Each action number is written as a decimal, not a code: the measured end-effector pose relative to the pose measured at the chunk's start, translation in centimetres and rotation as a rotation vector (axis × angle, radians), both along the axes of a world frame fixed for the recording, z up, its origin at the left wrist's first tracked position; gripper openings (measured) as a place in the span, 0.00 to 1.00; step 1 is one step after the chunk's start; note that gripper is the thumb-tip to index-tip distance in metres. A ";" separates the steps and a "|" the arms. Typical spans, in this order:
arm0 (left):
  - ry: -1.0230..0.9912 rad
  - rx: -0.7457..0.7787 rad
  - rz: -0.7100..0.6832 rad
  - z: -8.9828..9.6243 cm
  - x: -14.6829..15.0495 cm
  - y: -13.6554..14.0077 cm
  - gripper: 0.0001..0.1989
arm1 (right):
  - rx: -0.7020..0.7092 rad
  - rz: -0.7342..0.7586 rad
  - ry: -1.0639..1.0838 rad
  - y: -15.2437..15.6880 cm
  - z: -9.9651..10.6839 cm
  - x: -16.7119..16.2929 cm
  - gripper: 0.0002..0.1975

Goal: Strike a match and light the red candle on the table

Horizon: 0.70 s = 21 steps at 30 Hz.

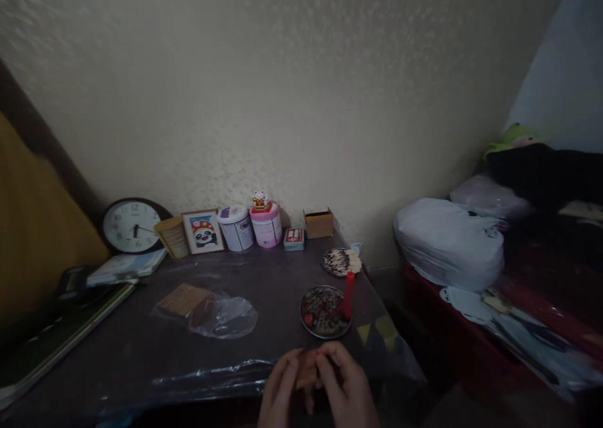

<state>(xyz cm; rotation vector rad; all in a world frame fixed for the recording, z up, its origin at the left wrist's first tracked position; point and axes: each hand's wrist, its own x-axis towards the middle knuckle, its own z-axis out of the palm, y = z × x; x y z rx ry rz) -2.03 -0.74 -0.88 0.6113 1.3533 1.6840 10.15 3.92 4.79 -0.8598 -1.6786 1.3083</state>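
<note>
A candle (349, 293) stands in the dish (325, 312), behind both hands (315, 384).

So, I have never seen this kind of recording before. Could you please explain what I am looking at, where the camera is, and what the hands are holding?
There is no machine here. One camera sits on a person's head and looks forward and down, so the two bare hands at the bottom edge are that person's own. The left hand and the right hand together hold a small brownish block; the dim light hides what it is.

The hands are at the front edge of a dark table covered with clear plastic. On it lie a round metal dish with a red candle at its rim, a second small plate, and a plastic bag holding something flat and tan. Along the wall stand a clock, a framed panda picture and two tins.
</note>
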 end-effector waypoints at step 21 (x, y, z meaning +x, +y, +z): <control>-0.119 0.143 -0.265 1.5 0.9 0.6 0.27 | -0.014 -0.067 -0.028 1.0 0.8 1.2 0.13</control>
